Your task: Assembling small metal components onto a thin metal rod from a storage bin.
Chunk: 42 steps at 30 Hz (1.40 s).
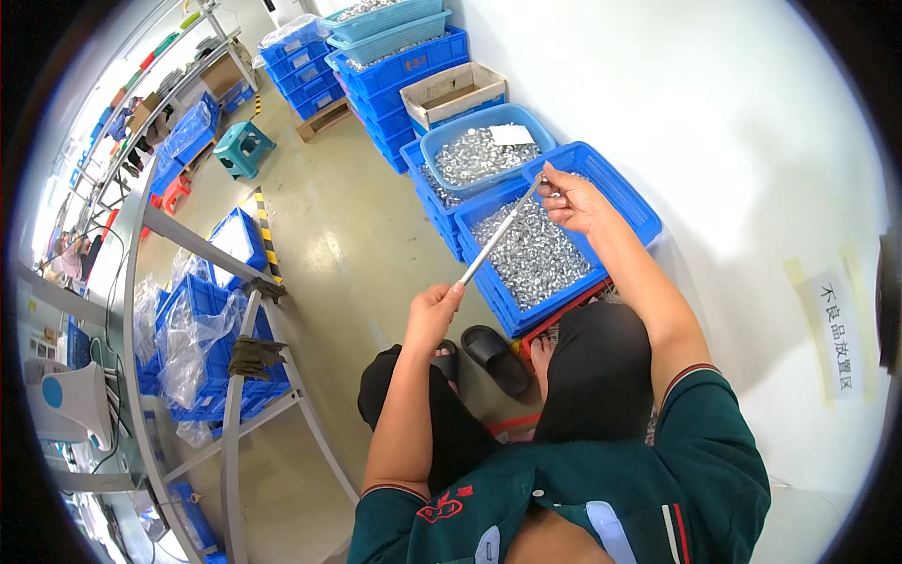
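A slim silver-white rod (500, 233) slants between my two hands, above a blue bin. My left hand (434, 311) is closed around its lower end. With thumb and forefinger, my right hand (573, 201) pinches at the upper tip; whether a small metal part is also between those fingers is too small to tell. Below the rod, many small shiny metal parts (536, 258) fill the blue bin (490, 293). Behind it, a light-blue basin (434, 148) holds more metal parts, with a white paper slip (511, 134) lying on them.
An empty-looking blue basket (631, 193) stands by the white wall (733, 122). Stacked blue crates (381, 94) and a carton-lined box (455, 92) are farther back. A metal-framed table (230, 395) and plastic-wrapped crates (202, 329) stand at left. Black slippers (495, 360) lie at my feet.
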Tool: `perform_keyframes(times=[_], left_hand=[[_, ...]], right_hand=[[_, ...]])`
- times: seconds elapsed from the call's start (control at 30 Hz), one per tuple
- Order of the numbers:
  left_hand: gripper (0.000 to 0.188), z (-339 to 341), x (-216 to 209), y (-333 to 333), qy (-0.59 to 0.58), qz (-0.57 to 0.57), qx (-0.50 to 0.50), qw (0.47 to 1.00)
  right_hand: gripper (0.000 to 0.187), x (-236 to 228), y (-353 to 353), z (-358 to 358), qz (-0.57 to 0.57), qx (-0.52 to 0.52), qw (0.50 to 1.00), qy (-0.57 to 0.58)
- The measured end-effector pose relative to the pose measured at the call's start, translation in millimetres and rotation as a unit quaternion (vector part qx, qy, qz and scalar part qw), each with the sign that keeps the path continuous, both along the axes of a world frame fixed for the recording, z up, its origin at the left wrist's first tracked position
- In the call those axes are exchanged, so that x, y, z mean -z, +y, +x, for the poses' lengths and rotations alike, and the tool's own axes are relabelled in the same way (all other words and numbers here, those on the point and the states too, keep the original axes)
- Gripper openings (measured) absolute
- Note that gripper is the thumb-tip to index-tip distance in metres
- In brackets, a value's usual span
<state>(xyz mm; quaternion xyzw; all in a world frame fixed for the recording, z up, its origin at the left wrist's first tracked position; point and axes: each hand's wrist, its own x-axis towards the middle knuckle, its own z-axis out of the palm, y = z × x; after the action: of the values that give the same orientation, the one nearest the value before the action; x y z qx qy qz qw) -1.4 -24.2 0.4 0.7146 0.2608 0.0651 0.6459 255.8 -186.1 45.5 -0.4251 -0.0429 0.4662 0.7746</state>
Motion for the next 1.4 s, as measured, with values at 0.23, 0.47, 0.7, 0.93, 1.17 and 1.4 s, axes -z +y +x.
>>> perform_keyframes(times=[0.23,0.47,0.7,0.93,1.17,1.4], left_hand=[[0.033,-0.7,2.3,0.8,0.013,0.009,0.003,1.0],[0.034,1.1,1.5,-0.6,0.002,-0.016,-0.006,1.0],[0.035,8.6,-3.0,-4.7,0.0,-0.054,-0.039,0.998],[0.036,3.9,-7.8,-1.6,0.024,-0.054,-0.043,0.997],[0.037,2.7,-6.9,-0.7,0.012,-0.064,-0.032,0.997],[0.036,2.0,0.5,0.5,0.0,-0.05,-0.027,0.998]], right_hand=[[0.02,-4.1,1.8,-4.1,0.0,-0.012,0.999,-0.052],[0.019,-5.4,11.7,-16.6,-0.08,-0.035,0.982,-0.168],[0.015,-2.8,26.0,-26.5,-0.086,-0.175,0.974,-0.111],[0.02,13.6,8.1,0.0,-0.03,-0.08,0.995,0.047],[0.011,34.8,11.7,11.1,-0.085,0.02,0.989,0.117],[0.021,28.7,8.0,12.8,-0.007,0.0,0.996,0.087]])
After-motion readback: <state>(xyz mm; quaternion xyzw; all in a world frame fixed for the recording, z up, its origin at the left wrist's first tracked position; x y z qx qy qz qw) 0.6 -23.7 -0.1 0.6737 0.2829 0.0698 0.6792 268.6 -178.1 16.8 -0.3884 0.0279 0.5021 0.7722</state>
